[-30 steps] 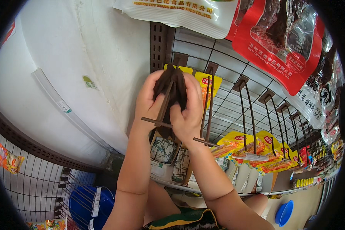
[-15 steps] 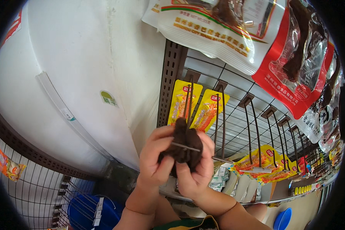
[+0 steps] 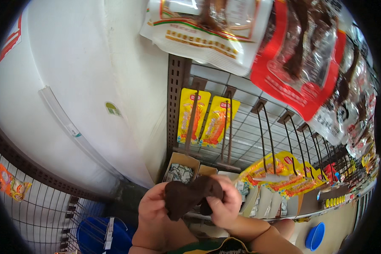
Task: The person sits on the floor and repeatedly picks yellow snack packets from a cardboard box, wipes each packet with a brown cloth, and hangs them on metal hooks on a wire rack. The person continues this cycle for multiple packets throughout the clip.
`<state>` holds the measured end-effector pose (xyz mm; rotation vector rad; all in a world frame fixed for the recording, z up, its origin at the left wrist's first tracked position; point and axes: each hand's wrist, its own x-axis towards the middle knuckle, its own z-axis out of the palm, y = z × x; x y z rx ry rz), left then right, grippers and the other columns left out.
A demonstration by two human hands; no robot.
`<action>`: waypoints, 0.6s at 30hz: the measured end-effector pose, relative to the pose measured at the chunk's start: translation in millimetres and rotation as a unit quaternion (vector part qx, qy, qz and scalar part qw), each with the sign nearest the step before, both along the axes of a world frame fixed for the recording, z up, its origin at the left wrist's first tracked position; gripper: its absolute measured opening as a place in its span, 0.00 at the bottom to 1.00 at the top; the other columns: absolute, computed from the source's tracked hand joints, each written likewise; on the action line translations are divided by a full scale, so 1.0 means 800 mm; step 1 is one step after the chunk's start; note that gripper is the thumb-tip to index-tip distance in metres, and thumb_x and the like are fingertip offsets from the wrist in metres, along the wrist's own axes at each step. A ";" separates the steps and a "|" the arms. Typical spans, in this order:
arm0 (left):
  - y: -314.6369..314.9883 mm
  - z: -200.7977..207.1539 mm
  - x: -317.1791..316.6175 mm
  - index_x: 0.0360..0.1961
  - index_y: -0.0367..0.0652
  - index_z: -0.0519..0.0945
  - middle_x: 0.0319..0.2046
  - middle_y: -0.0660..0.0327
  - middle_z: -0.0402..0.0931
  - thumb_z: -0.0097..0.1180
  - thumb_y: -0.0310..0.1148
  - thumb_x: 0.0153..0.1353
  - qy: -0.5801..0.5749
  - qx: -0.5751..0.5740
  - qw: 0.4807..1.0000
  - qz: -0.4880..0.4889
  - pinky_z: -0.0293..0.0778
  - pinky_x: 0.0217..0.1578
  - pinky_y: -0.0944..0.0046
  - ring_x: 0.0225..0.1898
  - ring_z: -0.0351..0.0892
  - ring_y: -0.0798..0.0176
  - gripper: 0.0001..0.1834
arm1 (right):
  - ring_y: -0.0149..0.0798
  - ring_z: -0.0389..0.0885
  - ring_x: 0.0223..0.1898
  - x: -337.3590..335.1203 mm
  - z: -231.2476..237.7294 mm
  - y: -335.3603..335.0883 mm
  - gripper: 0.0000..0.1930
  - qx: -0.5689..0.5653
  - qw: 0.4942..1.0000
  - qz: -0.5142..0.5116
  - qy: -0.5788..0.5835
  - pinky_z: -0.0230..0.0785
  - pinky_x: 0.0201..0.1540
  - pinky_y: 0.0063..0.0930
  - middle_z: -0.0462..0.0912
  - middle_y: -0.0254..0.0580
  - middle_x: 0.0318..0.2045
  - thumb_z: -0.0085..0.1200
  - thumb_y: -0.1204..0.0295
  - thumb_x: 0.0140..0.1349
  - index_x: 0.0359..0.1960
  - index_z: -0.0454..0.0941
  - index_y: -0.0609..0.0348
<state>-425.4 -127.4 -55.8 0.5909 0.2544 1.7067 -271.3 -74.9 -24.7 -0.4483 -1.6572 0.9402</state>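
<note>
Both my hands hold a dark brown cloth, bunched and stretched between them at the lower middle of the view. My left hand grips its left end. The right end is pinched in my right hand, thumb on top. Just beyond and above the cloth, apart from it, a metal display hook juts out from a wire grid rack. Behind this hook and its neighbour hang two yellow snack packets.
White and red snack bags overhang the upper right. More yellow packets hang on hooks to the right. Below the rack stands an open carton of small packets. A white panel fills the left; a blue bucket and blue basin sit low.
My hands have come down and back from the hook, whose front bar the cloth was around. The cloth is now off it and spread wider between my hands. The view has shifted slightly.
</note>
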 end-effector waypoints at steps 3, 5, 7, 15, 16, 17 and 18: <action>-0.010 -0.018 0.031 0.51 0.28 0.65 0.48 0.47 0.69 0.45 0.30 0.52 0.272 -0.140 0.952 0.017 0.67 0.48 0.61 0.45 0.71 0.54 0.24 | 0.31 0.71 0.47 0.002 0.011 -0.006 0.17 -0.234 0.960 0.110 0.111 0.62 0.53 0.26 0.73 0.41 0.44 0.44 0.87 0.56 0.49 0.64 0.67; -0.017 -0.029 0.061 0.52 0.31 0.65 0.51 0.49 0.67 0.45 0.33 0.54 0.446 -0.208 0.869 0.046 0.66 0.49 0.60 0.48 0.69 0.55 0.24 | 0.31 0.71 0.47 -0.001 -0.013 0.003 0.17 -0.209 0.972 0.083 0.063 0.63 0.51 0.25 0.73 0.41 0.44 0.45 0.86 0.56 0.49 0.65 0.66; -0.021 -0.043 0.091 0.53 0.33 0.65 0.52 0.50 0.66 0.44 0.36 0.56 0.390 -0.156 0.905 0.068 0.65 0.50 0.61 0.49 0.68 0.55 0.25 | 0.37 0.74 0.44 0.005 -0.044 0.020 0.16 -0.095 0.992 -0.001 -0.079 0.65 0.48 0.26 0.74 0.45 0.41 0.50 0.82 0.56 0.47 0.68 0.66; 0.006 -0.059 0.067 0.57 0.40 0.64 0.55 0.55 0.65 0.41 0.46 0.61 -0.100 -0.052 0.992 -0.059 0.63 0.54 0.62 0.55 0.64 0.57 0.27 | 0.33 0.70 0.50 0.027 -0.074 0.050 0.19 -0.239 0.970 0.029 -0.047 0.58 0.54 0.23 0.73 0.44 0.46 0.40 0.65 0.66 0.52 0.67 0.67; 0.018 -0.062 0.061 0.57 0.41 0.64 0.55 0.56 0.64 0.40 0.47 0.62 -0.085 -0.038 0.994 -0.059 0.63 0.54 0.62 0.56 0.64 0.57 0.27 | 0.33 0.68 0.51 0.031 -0.083 0.057 0.20 -0.281 0.958 0.050 -0.005 0.56 0.55 0.23 0.72 0.44 0.48 0.39 0.64 0.67 0.54 0.65 0.67; 0.025 -0.067 0.055 0.57 0.41 0.65 0.56 0.55 0.64 0.40 0.47 0.62 0.055 -0.038 0.998 -0.012 0.62 0.55 0.60 0.56 0.64 0.56 0.27 | 0.33 0.66 0.53 0.028 -0.092 0.062 0.21 -0.324 0.942 0.080 0.036 0.54 0.57 0.23 0.71 0.44 0.50 0.38 0.63 0.67 0.55 0.63 0.66; 0.022 -0.069 0.041 0.57 0.42 0.65 0.56 0.55 0.64 0.39 0.47 0.62 0.194 -0.046 0.978 0.057 0.61 0.56 0.59 0.56 0.63 0.55 0.26 | 0.34 0.64 0.55 0.013 -0.097 0.063 0.22 -0.365 0.919 0.128 0.072 0.52 0.58 0.23 0.69 0.44 0.52 0.37 0.62 0.68 0.57 0.62 0.66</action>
